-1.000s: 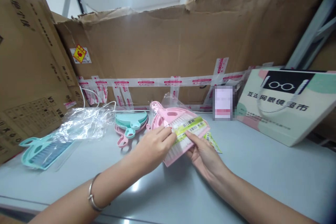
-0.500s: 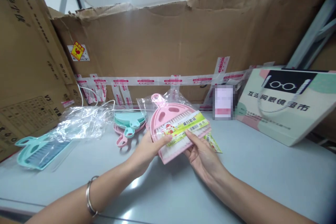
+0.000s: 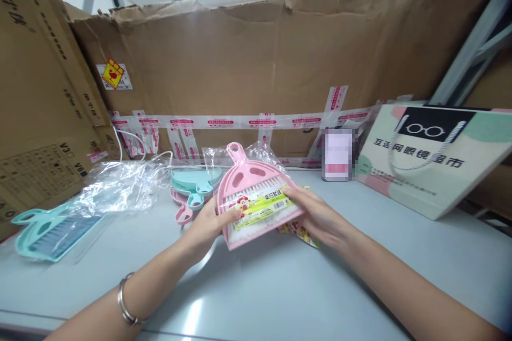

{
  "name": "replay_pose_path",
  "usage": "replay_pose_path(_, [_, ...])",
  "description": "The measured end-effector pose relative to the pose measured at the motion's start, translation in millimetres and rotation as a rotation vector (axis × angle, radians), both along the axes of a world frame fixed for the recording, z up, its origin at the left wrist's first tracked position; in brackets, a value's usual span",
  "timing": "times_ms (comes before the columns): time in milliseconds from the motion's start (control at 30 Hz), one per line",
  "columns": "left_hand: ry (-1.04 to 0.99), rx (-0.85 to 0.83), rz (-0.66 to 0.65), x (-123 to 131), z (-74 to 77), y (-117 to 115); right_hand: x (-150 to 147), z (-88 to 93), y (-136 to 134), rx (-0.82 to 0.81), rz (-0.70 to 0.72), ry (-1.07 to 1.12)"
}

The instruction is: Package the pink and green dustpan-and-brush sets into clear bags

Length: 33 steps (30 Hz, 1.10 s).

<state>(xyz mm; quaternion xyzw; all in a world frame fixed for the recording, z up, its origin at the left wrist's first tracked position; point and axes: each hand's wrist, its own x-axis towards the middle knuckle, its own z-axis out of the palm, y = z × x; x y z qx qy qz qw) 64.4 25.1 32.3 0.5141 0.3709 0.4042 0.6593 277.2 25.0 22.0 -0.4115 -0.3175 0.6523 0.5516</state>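
A pink dustpan and brush set (image 3: 256, 181) in clear plastic wrap is held up over the table, its round-holed handle pointing away from me. A yellow-green printed label crosses the white bristles. My left hand (image 3: 212, 224) grips its left side, thumb on the front. On the right edge, my right hand (image 3: 316, 210) is closed with the thumb near the label's end. Beneath the right hand a second printed label (image 3: 300, 232) shows in part. Behind my left hand, teal and pink dustpans (image 3: 196, 184) lie stacked.
A wrapped teal dustpan set (image 3: 52, 234) and crumpled clear plastic (image 3: 124, 186) lie on the table's left. A large taped carton (image 3: 224, 64) stands behind, another carton (image 3: 44, 90) at left. A blurred phone-like object (image 3: 338, 154) and a paper bag (image 3: 432, 165) stand at right.
The pink set has moved slightly left and turned more upright and level. My right hand has shifted from its lower front up to the right edge, and more of the label underneath shows.
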Motion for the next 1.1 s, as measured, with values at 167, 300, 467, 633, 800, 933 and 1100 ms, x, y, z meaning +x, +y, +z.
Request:
replay_pose_path(167, [0.041, -0.102, 0.023, -0.1, 4.1, -1.8, -0.1, -1.7, 2.4, -0.029, 0.014, -0.016])
replay_pose_path(300, [0.062, -0.166, 0.121, 1.4, 5.7, -0.9, -3.3, -11.7, 5.0, -0.138, -0.037, 0.000])
replay_pose_path(467, [0.015, -0.226, 0.095, -1.2, 10.0, 1.8, -2.2, -3.8, 0.6, -0.174, 0.030, 0.092])
replay_pose_path(633, [-0.021, -0.169, 0.003, -8.4, 14.6, 3.8, 3.4, 10.3, -4.6, -0.094, 0.143, 0.196])
replay_pose_path(800, [-0.012, -0.062, -0.124, -14.5, 14.4, 8.0, 7.2, 5.8, -3.4, -0.051, 0.173, 0.171])
replay_pose_path(933, [0.022, -0.030, -0.114, -15.5, 12.0, 9.9, 6.1, 0.6, -0.6, -0.091, 0.094, 0.115])
replay_pose_path(1100, [0.013, -0.050, 0.028, -9.6, 4.2, 8.9, 0.2, -1.3, 0.0, -0.083, -0.012, 0.069])
